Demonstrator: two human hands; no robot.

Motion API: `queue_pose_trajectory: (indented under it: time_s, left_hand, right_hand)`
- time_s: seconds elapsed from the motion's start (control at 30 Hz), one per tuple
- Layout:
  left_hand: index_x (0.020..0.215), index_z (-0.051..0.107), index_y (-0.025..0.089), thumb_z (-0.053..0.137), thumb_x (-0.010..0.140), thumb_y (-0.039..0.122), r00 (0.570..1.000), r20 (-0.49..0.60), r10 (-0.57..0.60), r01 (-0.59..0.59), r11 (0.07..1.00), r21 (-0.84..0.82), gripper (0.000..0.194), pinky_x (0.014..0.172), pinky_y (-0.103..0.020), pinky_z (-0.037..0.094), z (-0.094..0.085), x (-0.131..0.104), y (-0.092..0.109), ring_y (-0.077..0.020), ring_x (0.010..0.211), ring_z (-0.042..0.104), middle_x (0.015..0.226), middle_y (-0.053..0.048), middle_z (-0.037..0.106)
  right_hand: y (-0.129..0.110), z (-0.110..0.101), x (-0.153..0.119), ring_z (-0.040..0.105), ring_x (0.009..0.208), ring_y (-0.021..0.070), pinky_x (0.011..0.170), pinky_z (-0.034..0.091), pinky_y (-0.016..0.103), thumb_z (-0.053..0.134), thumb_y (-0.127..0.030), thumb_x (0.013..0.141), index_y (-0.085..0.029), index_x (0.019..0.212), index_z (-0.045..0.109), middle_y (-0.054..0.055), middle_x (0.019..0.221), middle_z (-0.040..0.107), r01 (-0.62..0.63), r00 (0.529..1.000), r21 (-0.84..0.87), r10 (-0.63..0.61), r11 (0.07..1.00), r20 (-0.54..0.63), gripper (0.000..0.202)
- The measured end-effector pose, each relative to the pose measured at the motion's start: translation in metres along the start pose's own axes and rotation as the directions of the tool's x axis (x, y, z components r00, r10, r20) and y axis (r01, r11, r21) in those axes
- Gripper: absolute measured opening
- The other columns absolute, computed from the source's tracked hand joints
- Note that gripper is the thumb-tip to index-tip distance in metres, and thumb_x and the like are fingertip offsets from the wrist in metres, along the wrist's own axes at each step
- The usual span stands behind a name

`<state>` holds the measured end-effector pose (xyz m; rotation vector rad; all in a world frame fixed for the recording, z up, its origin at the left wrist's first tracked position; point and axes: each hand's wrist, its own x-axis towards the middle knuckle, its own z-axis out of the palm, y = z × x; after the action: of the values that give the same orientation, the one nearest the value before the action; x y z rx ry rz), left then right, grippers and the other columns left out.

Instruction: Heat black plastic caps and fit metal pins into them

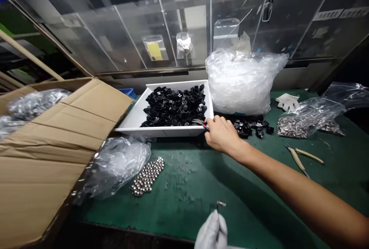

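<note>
My right hand point(221, 133), bare, is closed around a pair of pliers point(198, 121) with red on the handles. Their jaws reach over the front wall of a white tray point(161, 130), at the heap of small black plastic parts point(175, 105). Whether the jaws grip a part is too small to tell. Low in the view, my left hand point(212, 231) wears a white glove. Its fingertips pinch a small part with a thin dark stem and a shiny metal end point(221, 203), held upright above the green tabletop point(184, 203).
An open cardboard box point(57, 141) with bagged parts stands left. Near it lie a clear plastic bag point(123, 160) and rows of metal balls point(147, 176). At right are a full plastic bag point(242, 83), loose black parts point(256, 126), bagged metal pieces point(292, 126) and yellow-handled pliers point(298, 158).
</note>
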<state>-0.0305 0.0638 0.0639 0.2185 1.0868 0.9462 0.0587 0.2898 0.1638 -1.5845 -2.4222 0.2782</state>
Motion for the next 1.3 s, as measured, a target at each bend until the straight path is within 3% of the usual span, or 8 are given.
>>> queue_pose_trajectory:
  time_s: [0.1, 0.17, 0.3, 0.5, 0.63, 0.77, 0.9, 1.3]
  left_hand:
    - [0.076, 0.043, 0.026, 0.072, 0.068, 0.076, 0.99, -0.027, -0.14, 0.137, 0.985, -0.1, 0.058, 0.035, -0.018, 0.005, -0.002, -0.003, -0.005, -0.005, 0.039, 0.002, 0.047, 0.013, 0.014]
    - [0.08, 0.042, 0.027, 0.074, 0.07, 0.072, 0.976, -0.022, -0.215, 0.209, 0.966, -0.153, 0.056, 0.034, -0.017, 0.003, -0.004, -0.004, -0.007, -0.0051, 0.041, -0.001, 0.049, 0.014, 0.012]
    - [0.081, 0.042, 0.025, 0.068, 0.083, 0.061, 0.961, 0.035, -0.276, 0.278, 0.946, -0.168, 0.045, 0.035, -0.015, 0.008, -0.001, -0.001, -0.005, -0.0055, 0.045, 0.001, 0.055, 0.013, 0.013]
    - [0.081, 0.048, 0.022, 0.05, 0.095, 0.061, 0.987, 0.033, -0.159, 0.146, 0.958, 0.247, 0.041, 0.04, -0.015, 0.014, 0.026, 0.006, -0.007, -0.0057, 0.046, 0.011, 0.057, 0.011, 0.016]
    - [0.082, 0.049, 0.022, 0.049, 0.096, 0.059, 0.989, -0.014, -0.15, 0.143, 0.904, 0.404, 0.039, 0.041, -0.015, 0.018, 0.043, 0.013, -0.018, -0.0057, 0.047, 0.016, 0.058, 0.01, 0.019]
    - [0.083, 0.048, 0.023, 0.051, 0.095, 0.058, 0.967, -0.065, -0.244, 0.249, 0.878, 0.408, 0.036, 0.039, -0.015, 0.016, 0.056, 0.023, -0.03, -0.0057, 0.045, 0.015, 0.057, 0.011, 0.02]
    - [0.084, 0.049, 0.024, 0.055, 0.092, 0.056, 0.964, -0.134, -0.231, 0.266, 0.869, 0.418, 0.034, 0.037, -0.014, 0.018, 0.065, 0.028, -0.037, -0.0058, 0.044, 0.015, 0.056, 0.011, 0.021]
    - [0.085, 0.052, 0.024, 0.056, 0.092, 0.054, 0.96, -0.214, -0.181, 0.255, 0.881, 0.398, 0.031, 0.038, -0.016, 0.017, 0.07, 0.028, -0.043, -0.0064, 0.046, 0.014, 0.057, 0.01, 0.019]
  right_hand:
    - [0.03, 0.006, -0.056, 0.061, 0.109, 0.0288, 0.095, 0.047, 0.042, 0.045, -0.023, 0.093, -0.016, 0.135, 0.053, 0.016, 0.118, 0.062, -0.003, 0.994, 0.033, -0.001, 0.999, 0.106, 0.042]
    - [0.049, 0.009, -0.099, 0.061, 0.109, 0.0242, 0.096, 0.047, 0.037, 0.045, -0.022, 0.094, -0.021, 0.139, 0.05, 0.011, 0.119, 0.062, -0.014, 0.978, 0.093, -0.005, 0.996, 0.207, 0.046]
    - [0.076, 0.019, -0.169, 0.06, 0.107, 0.024, 0.098, 0.047, 0.04, 0.047, -0.017, 0.091, -0.022, 0.14, 0.05, 0.009, 0.116, 0.062, -0.136, 0.938, 0.228, 0.052, 0.964, 0.341, 0.05]
    - [0.093, 0.016, -0.229, 0.059, 0.108, 0.0264, 0.098, 0.048, 0.044, 0.048, -0.016, 0.091, -0.024, 0.141, 0.049, 0.009, 0.118, 0.062, -0.243, 0.935, 0.269, 0.152, 0.932, 0.319, 0.051]
    - [0.098, 0.008, -0.246, 0.056, 0.108, 0.0297, 0.097, 0.046, 0.048, 0.05, -0.019, 0.09, -0.019, 0.144, 0.046, 0.013, 0.121, 0.06, -0.222, 0.942, 0.141, 0.175, 0.965, 0.285, 0.054]
    - [0.103, 0.015, -0.247, 0.054, 0.106, 0.033, 0.093, 0.045, 0.048, 0.051, -0.02, 0.089, -0.015, 0.139, 0.052, 0.016, 0.116, 0.06, -0.166, 0.942, 0.0, 0.158, 0.986, 0.297, 0.051]
    - [0.109, 0.027, -0.244, 0.052, 0.103, 0.0347, 0.092, 0.042, 0.049, 0.052, -0.019, 0.086, -0.014, 0.136, 0.054, 0.017, 0.11, 0.06, -0.081, 0.941, -0.099, 0.109, 0.992, 0.319, 0.05]
    - [0.111, 0.036, -0.243, 0.051, 0.097, 0.0344, 0.091, 0.037, 0.051, 0.041, -0.016, 0.095, -0.006, 0.145, 0.046, 0.019, 0.108, 0.059, 0.121, 0.963, -0.275, -0.046, 0.954, 0.265, 0.052]
